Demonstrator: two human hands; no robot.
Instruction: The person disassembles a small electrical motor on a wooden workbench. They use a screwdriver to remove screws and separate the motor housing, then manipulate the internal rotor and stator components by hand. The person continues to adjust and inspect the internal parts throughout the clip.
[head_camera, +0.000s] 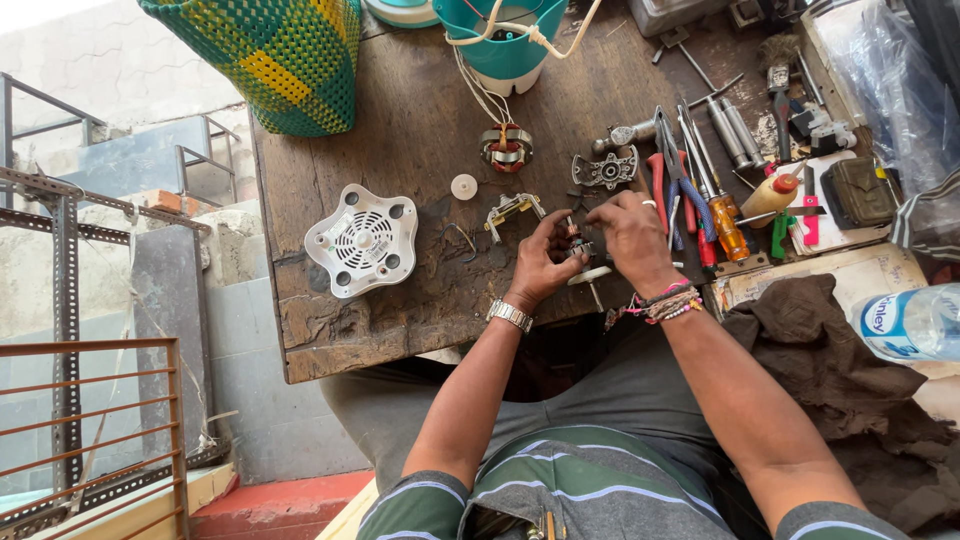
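My left hand (540, 262) and my right hand (628, 235) meet over the near edge of a dark wooden workbench (400, 150). Both grip a small motor rotor (580, 258) with copper windings, a shaft and a white disc below it. A metal bracket (512, 211) lies just beyond my left hand. Further back lie a wound stator (506, 148) with white wires and a grey metal end plate (605, 170). A white vented base cover (361, 240) rests to the left.
Pliers and screwdrivers (690, 185) lie to the right beside an orange-capped bottle (772, 196). A teal appliance body (503, 40) and a green-yellow woven basket (275, 60) stand at the back. A brown cloth (810, 350) and a plastic water bottle (910, 322) lie at the right.
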